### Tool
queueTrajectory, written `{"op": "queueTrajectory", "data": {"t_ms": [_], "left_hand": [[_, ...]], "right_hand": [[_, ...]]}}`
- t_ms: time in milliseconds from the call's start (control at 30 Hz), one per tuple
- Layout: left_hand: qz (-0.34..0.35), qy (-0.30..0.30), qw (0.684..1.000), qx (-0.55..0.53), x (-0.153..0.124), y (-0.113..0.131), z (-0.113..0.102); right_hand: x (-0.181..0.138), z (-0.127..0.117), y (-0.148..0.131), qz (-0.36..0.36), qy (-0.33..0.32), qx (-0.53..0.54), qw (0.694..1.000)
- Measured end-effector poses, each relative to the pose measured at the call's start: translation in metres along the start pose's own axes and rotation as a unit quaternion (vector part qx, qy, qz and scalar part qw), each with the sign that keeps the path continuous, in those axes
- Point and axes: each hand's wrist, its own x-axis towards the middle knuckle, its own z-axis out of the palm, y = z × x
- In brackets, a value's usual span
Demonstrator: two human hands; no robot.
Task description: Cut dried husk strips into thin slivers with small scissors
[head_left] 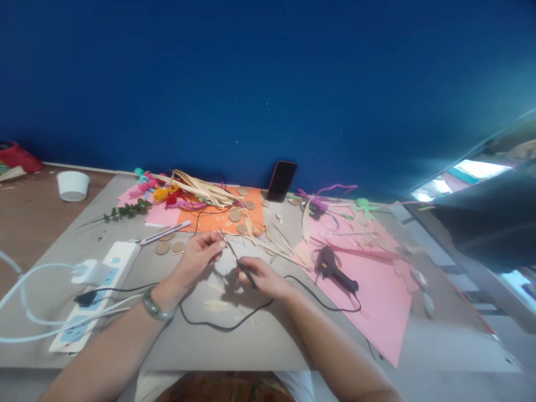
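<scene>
My right hand [263, 274], over the middle of the grey table, is closed around a slim, dark, pointed tool [238, 258]. Its thin tip slants up and left past my left fingertips; whether it is tweezers or scissors I cannot tell. My left hand [201, 252] has thumb and fingers pinched together beside that tip, and what lies between them is too small to make out. A green bangle [154, 304] circles the left wrist. Pale straw-like scraps [216, 305] lie on the table below the hands. Round wooden discs [235, 214] rest on orange paper [196, 224] just beyond.
A black glue gun [335, 269] lies on pink paper [377, 301], its cord looping under my forearms. At left are a power strip [121, 257] with plugs, a utility knife [165, 233] and a white cup [72, 186]. A phone [282, 181] leans against the blue wall; raffia strips [205, 190] lie behind.
</scene>
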Motion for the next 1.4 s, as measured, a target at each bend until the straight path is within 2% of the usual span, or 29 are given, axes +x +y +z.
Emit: {"op": "queueTrajectory", "data": {"t_ms": [733,900,1033,1133,1200,1267,1400], "left_hand": [[0.008,0.000,1.000,-0.005,0.000,0.001,-0.001],[0.004,0.002,1.000,-0.013,0.000,0.001,-0.001],[-0.008,-0.009,1.000,-0.025,0.001,0.002,0.000],[-0.022,-0.021,0.999,-0.025,0.001,0.004,-0.001],[-0.043,-0.044,0.998,0.013,0.000,0.005,-0.002],[-0.071,-0.098,0.988,0.096,0.000,0.005,-0.004],[-0.090,-0.217,0.926,0.296,-0.002,0.002,-0.012]], "right_hand": [[0.001,0.001,0.001,0.030,0.025,-0.002,0.999],[0.002,-0.001,0.004,-0.020,0.075,-0.006,0.997],[0.004,-0.003,0.008,-0.106,0.099,0.051,0.988],[0.005,-0.005,0.009,-0.121,0.115,0.095,0.981],[0.005,-0.007,0.010,-0.120,0.128,0.123,0.977],[0.004,-0.010,0.009,-0.111,0.136,0.131,0.976],[0.002,-0.015,0.007,-0.069,0.130,0.088,0.985]]}}
